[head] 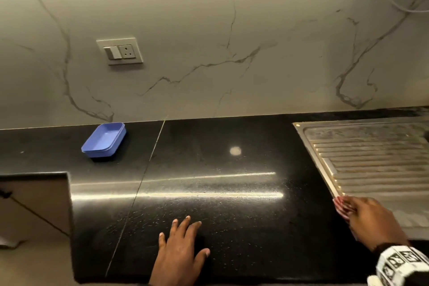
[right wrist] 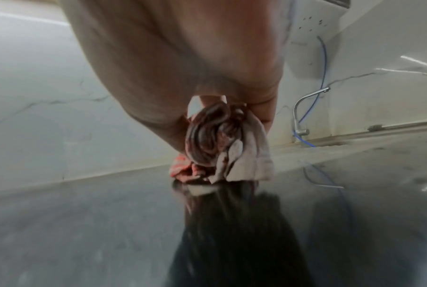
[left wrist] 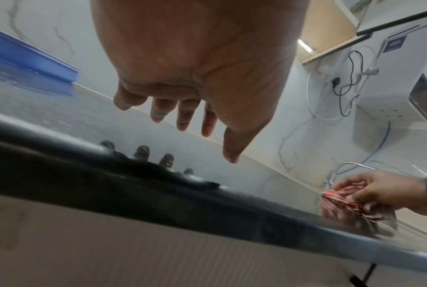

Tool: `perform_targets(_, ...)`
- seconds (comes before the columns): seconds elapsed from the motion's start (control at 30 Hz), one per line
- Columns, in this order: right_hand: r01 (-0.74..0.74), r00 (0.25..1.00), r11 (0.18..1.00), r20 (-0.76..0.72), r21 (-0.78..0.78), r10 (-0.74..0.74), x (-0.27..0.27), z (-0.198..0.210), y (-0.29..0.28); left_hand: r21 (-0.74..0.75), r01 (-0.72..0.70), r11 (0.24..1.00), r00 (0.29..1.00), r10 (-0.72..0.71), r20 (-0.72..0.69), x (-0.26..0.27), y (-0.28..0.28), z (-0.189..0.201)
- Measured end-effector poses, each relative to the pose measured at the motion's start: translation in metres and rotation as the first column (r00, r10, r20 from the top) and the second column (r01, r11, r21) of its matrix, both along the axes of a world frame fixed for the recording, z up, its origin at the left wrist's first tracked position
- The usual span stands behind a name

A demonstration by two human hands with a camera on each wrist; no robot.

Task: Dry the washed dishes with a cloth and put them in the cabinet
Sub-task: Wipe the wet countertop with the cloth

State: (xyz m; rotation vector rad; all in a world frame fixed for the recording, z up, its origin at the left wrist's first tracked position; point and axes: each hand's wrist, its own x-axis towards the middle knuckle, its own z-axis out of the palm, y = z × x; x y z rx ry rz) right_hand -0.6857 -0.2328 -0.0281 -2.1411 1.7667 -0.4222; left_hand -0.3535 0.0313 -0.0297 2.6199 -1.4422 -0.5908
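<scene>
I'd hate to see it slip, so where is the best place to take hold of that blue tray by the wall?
Probably by a long side wall of the blue tray, coming from above with the free left hand: thumb inside, fingers outside. It lies open side up on the counter, shallow with a raised rim, so the rim gives an edge to pinch. Its far end sits near the wall, so approach from the front.

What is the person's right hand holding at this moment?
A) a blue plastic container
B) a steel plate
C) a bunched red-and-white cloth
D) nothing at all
C: the right hand grips a bunched red-and-white cloth at the edge of the steel drainboard, while the blue container sits untouched near the wall and the left hand is spread with nothing in it.
</scene>
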Motion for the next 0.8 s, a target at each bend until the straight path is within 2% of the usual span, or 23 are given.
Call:
perform_targets(0.07,0.002,0.988,1.000,0.152,0.017,-0.005,0.020,0.016,0.004,-0.028,-0.033,0.999,0.999,0.033,0.009,0.012,0.005,0.003)
perform_targets(0.1,-0.067,0.964,0.996,0.261,0.057,0.050,0.034,0.023,0.011,-0.047,-0.045,0.998,0.999,0.046,0.013,0.019,0.007,0.004)
perform_targets(0.13,-0.153,0.917,0.983,0.386,0.105,0.102,0.052,0.030,0.019,-0.064,-0.055,0.996,0.998,0.056,0.012,0.026,0.009,0.005)
perform_targets(0.2,-0.251,0.814,0.949,0.572,0.191,0.100,0.092,0.034,0.031,-0.102,-0.058,0.993,0.998,0.058,-0.009,0.040,0.010,0.006)
perform_targets(0.3,-0.333,0.709,0.922,0.697,0.198,0.106,0.164,0.030,0.051,-0.225,-0.019,0.974,0.997,0.003,-0.072,0.063,0.007,0.008)
perform_targets(0.37,-0.436,0.606,0.859,0.793,0.270,0.058,0.216,0.029,0.069,-0.359,0.011,0.933,0.987,-0.067,-0.143,0.080,0.005,0.013)
perform_targets(0.43,-0.497,0.552,0.794,0.833,0.349,-0.021,0.268,0.031,0.092,-0.464,-0.021,0.885,0.953,-0.123,-0.277,0.102,0.004,0.014)
perform_targets(0.53,-0.579,0.503,0.699,0.859,0.419,-0.098,0.337,0.030,0.125,-0.524,-0.223,0.822,0.817,-0.135,-0.561,0.147,0.006,0.013)
perform_targets(0.57,-0.600,0.496,0.668,0.860,0.441,-0.123,0.357,0.029,0.135,-0.530,-0.276,0.802,0.794,-0.120,-0.596,0.165,0.007,0.012)
perform_targets(0.63,-0.643,0.504,0.597,0.852,0.480,-0.142,0.392,0.026,0.150,-0.539,-0.317,0.780,0.810,-0.074,-0.582,0.201,0.009,0.012)
perform_targets(0.7,-0.685,0.537,0.534,0.839,0.495,-0.090,0.420,0.023,0.153,-0.520,-0.327,0.789,0.812,-0.047,-0.582,0.234,0.012,0.012)
perform_targets(0.8,-0.703,0.550,0.506,0.833,0.500,-0.061,0.456,0.024,0.149,-0.449,-0.400,0.799,0.748,0.002,-0.663,0.275,0.013,0.008)
